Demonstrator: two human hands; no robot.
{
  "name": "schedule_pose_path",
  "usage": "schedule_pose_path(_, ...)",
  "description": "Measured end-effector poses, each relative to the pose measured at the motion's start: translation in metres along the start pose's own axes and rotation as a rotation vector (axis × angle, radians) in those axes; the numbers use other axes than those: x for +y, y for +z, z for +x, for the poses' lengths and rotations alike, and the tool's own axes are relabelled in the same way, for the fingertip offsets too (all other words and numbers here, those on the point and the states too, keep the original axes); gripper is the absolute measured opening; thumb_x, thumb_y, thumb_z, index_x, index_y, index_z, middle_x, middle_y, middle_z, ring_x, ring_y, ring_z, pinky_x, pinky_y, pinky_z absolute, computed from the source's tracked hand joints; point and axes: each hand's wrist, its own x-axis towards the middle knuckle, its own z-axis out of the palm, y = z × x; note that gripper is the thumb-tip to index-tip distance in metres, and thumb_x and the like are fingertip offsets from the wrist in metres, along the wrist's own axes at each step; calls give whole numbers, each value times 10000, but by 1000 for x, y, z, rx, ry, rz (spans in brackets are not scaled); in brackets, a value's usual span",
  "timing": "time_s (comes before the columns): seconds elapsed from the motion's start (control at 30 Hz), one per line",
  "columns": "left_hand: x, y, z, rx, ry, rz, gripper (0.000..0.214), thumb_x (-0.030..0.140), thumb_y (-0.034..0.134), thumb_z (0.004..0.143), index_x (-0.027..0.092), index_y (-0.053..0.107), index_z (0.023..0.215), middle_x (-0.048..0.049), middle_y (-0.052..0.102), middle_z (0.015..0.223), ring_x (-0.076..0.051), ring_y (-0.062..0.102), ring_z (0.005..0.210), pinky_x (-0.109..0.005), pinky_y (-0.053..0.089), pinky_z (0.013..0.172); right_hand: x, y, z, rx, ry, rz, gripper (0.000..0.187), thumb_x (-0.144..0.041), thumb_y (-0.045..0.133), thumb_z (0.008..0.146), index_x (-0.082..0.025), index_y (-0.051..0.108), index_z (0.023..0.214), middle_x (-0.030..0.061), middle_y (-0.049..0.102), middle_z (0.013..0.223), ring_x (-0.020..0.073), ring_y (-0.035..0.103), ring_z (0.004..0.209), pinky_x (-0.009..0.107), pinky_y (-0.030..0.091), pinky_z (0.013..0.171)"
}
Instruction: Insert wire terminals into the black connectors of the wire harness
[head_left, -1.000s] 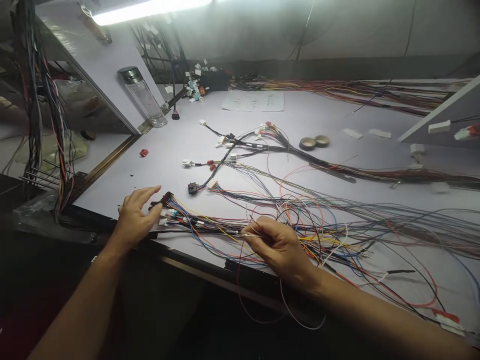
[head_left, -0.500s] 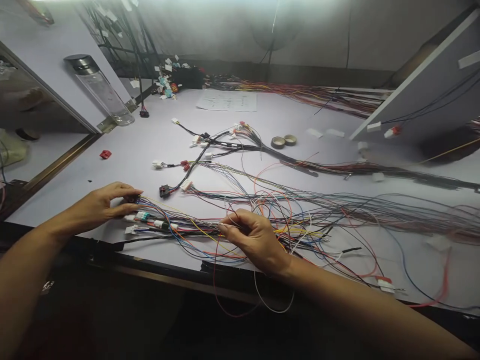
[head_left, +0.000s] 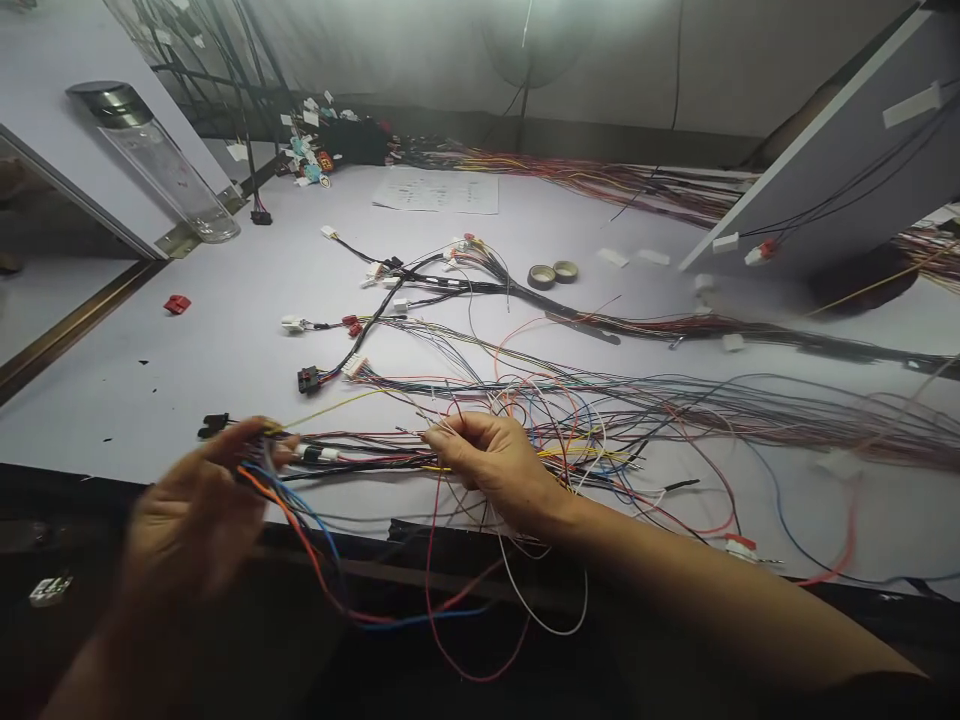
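Observation:
A loose wire harness (head_left: 570,420) of many coloured wires lies spread over the white table (head_left: 225,350). My left hand (head_left: 195,510) is blurred by motion and is closed on a dark connector with orange, blue and yellow wires hanging from it, lifted off the table edge. My right hand (head_left: 491,465) pinches a thin wire end between thumb and fingers above the tangle. Red and white wires loop down over the table's front edge below it.
A taped harness branch with white, red and black connectors (head_left: 390,290) lies further back. Two tape rolls (head_left: 553,273), a paper sheet (head_left: 439,190), a clear bottle (head_left: 161,165) and a red clip (head_left: 177,304) sit around. A slanted board (head_left: 825,170) stands at the right.
My left hand took hold of the dark connector and lifted it toward me, pulling its wires off the table. My right hand stayed pinching the wire. The view has shifted to the right.

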Motion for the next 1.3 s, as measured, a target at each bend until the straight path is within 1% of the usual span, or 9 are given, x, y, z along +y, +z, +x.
schedule_pose_path(0.1,-4,42,-20,44,-310,-467,409,509,767,712,260,741,1035,-26,746,939,-187,712,849,-277,599,837,-2,0,-1,4,-30,-52,295,-405,691,818,-143,604,713,-55,453,609,57,353,550,217,290,521)
schedule_pose_path(0.2,0,72,-28,64,-466,-669,377,438,813,686,215,755,984,-25,748,903,-155,714,821,-236,570,884,-1,0,-2,-9,-56,-48,231,-359,707,803,-142,641,757,-38,530,652,63,423,582,218,344,554)
schedule_pose_path(0.3,4,82,-28,86,-614,-758,485,409,898,548,188,760,957,-14,741,839,-144,711,771,-220,579,848,2,0,-2,-14,-57,-75,176,-315,689,812,-140,678,816,-12,601,716,76,490,630,227,386,595)
schedule_pose_path(0.4,6,83,-27,107,-704,-784,557,368,934,465,183,759,960,-6,742,903,-126,702,757,-173,592,747,6,0,-2,-25,-52,-132,155,-288,673,815,-135,687,834,-11,601,709,77,483,621,224,375,575)
schedule_pose_path(0.53,5,83,-28,127,-713,-772,553,347,936,463,187,757,961,-4,734,958,-119,696,770,-146,586,694,7,0,-2,-53,-47,-206,132,-251,641,823,-127,681,805,-39,512,638,63,404,566,209,316,519)
schedule_pose_path(0.77,0,85,-30,98,-617,-768,400,364,891,574,192,758,911,-11,736,996,-163,705,882,-207,573,838,5,1,-2,-59,-3,-277,99,-174,621,797,-114,700,799,-52,450,585,56,358,532,193,278,477)
schedule_pose_path(0.87,-4,83,-29,62,-588,-754,379,387,877,595,205,758,905,-17,744,975,-175,708,905,-208,574,835,4,2,-1,-81,45,-277,111,-168,619,794,-103,709,799,-61,415,556,51,323,513,192,248,460)
schedule_pose_path(1.13,-2,86,-29,102,-609,-716,350,409,860,618,222,747,891,-1,730,1046,-136,705,872,-150,574,764,4,1,0,-117,135,-181,129,-208,637,807,-110,715,835,-35,517,609,59,411,542,197,332,504)
schedule_pose_path(1.3,0,86,-29,115,-607,-695,381,413,879,580,211,741,872,0,724,1053,-138,706,876,-140,576,740,5,-1,1,-158,146,-169,130,-232,647,818,-116,705,831,-48,503,584,55,414,521,188,314,482)
